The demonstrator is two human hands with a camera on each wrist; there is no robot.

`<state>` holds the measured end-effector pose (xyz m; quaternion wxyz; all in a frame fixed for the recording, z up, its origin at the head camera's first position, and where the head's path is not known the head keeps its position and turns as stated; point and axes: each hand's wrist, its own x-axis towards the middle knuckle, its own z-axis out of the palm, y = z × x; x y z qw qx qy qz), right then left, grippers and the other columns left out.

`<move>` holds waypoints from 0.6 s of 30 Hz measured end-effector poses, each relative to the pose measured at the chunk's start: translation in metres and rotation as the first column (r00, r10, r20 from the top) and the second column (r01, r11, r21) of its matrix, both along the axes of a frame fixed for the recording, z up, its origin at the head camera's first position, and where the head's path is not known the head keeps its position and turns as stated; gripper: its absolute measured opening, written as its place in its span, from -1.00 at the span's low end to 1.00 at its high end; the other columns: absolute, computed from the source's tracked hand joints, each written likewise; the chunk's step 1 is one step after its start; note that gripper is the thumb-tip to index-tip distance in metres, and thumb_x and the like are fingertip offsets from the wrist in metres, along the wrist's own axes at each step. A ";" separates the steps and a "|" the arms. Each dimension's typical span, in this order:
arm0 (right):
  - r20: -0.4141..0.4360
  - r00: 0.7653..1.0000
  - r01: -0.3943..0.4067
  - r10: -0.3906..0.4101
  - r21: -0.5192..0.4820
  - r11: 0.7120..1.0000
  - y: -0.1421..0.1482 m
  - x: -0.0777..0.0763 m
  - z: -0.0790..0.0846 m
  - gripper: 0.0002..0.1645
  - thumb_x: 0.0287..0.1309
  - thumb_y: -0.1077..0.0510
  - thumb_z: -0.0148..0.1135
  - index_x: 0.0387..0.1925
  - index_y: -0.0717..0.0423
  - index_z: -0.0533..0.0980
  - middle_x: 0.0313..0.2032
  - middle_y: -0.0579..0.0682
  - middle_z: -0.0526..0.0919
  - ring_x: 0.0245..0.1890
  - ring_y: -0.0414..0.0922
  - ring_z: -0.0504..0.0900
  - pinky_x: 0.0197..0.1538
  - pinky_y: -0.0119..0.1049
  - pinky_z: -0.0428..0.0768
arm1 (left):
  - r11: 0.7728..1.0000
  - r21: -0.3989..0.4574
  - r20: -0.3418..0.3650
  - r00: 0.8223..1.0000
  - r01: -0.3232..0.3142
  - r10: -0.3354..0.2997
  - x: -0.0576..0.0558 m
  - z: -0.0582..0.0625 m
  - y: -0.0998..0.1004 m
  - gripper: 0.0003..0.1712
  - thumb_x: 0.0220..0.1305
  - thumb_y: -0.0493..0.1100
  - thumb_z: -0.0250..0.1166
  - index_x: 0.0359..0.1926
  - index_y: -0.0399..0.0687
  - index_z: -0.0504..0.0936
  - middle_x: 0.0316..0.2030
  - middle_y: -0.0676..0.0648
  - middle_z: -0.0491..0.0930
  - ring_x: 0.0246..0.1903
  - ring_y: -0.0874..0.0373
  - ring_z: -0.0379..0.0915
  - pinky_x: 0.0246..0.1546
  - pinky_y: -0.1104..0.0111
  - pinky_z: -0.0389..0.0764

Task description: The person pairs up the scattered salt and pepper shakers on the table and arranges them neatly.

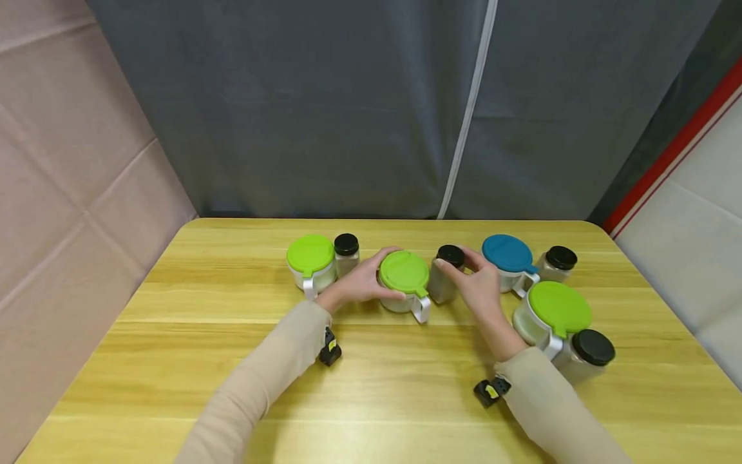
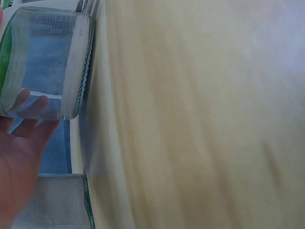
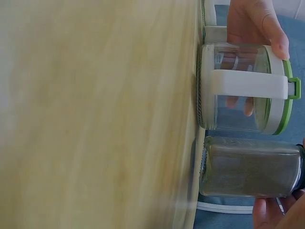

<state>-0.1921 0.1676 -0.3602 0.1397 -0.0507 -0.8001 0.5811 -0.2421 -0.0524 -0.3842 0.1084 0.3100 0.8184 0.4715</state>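
Near the middle of the table, my left hand (image 1: 364, 280) grips a round glass jar (image 1: 404, 273) with a green lid and a white handle. In the right wrist view this jar (image 3: 238, 109) stands upright and looks see-through, with left fingers visible behind the glass. Just to its right is a square glass jar (image 1: 442, 288) with a black lid and greyish contents. My right hand (image 1: 480, 283) holds that jar near its lid, thumb on the near side. The two jars stand side by side, a narrow gap showing between them in the right wrist view.
Left of my left hand stand another green-lidded jar (image 1: 310, 254) and a small black-lidded jar (image 1: 346, 252). On the right are a blue-lidded jar (image 1: 507, 253), a green-lidded jar (image 1: 559, 308) and black-lidded jars (image 1: 592, 348). A grey curtain (image 1: 324, 109) hangs behind the wooden table (image 1: 371, 386).
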 end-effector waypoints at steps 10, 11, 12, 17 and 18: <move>-0.025 0.999 0.034 -0.033 0.025 0.999 0.004 -0.024 -0.027 -0.20 -0.25 -0.20 0.36 0.05 0.11 0.44 0.00 0.06 0.46 0.01 -0.07 0.39 0.01 -0.21 0.38 | 0.998 -0.030 0.026 0.998 -0.058 0.059 0.005 0.010 0.003 0.02 -0.17 -0.08 0.45 0.29 -0.03 0.07 0.10 -0.13 0.30 0.04 0.07 0.26 0.08 0.20 0.20; -0.026 0.999 0.034 -0.033 0.027 0.999 0.003 -0.025 -0.027 -0.19 -0.25 -0.21 0.36 0.05 0.12 0.44 0.00 0.07 0.46 0.01 -0.05 0.39 0.00 -0.20 0.38 | 0.998 -0.030 0.025 0.998 -0.063 0.064 0.002 0.005 0.003 0.03 -0.18 -0.06 0.46 0.30 -0.01 0.07 0.10 -0.11 0.30 0.04 0.08 0.26 0.08 0.20 0.20; -0.010 1.000 0.024 -0.024 0.014 1.000 -0.001 -0.019 -0.018 -0.20 -0.22 -0.16 0.37 0.06 0.17 0.42 0.01 0.11 0.45 0.02 -0.02 0.38 0.02 -0.18 0.37 | 0.997 -0.030 0.022 0.997 -0.068 0.068 -0.002 -0.001 0.003 0.05 -0.19 -0.04 0.46 0.30 0.00 0.07 0.09 -0.09 0.31 0.04 0.10 0.26 0.08 0.21 0.20; 0.024 0.999 0.020 -0.021 0.016 1.000 -0.007 -0.014 -0.004 -0.21 -0.19 -0.12 0.36 0.08 0.21 0.40 0.02 0.13 0.44 0.02 -0.03 0.38 0.02 -0.20 0.37 | 0.997 -0.023 0.037 0.997 -0.069 0.070 -0.005 -0.002 0.003 0.05 -0.19 -0.03 0.46 0.30 0.08 0.05 0.11 -0.09 0.30 0.05 0.10 0.25 0.09 0.21 0.18; 0.031 0.999 0.023 -0.023 0.018 1.000 -0.007 -0.014 -0.004 -0.21 -0.19 -0.11 0.36 0.08 0.20 0.39 0.02 0.11 0.44 0.02 -0.05 0.38 0.02 -0.21 0.37 | 0.997 -0.022 0.038 0.997 -0.070 0.071 -0.006 -0.003 0.004 0.05 -0.19 -0.03 0.46 0.30 0.08 0.05 0.11 -0.09 0.30 0.05 0.10 0.25 0.09 0.21 0.18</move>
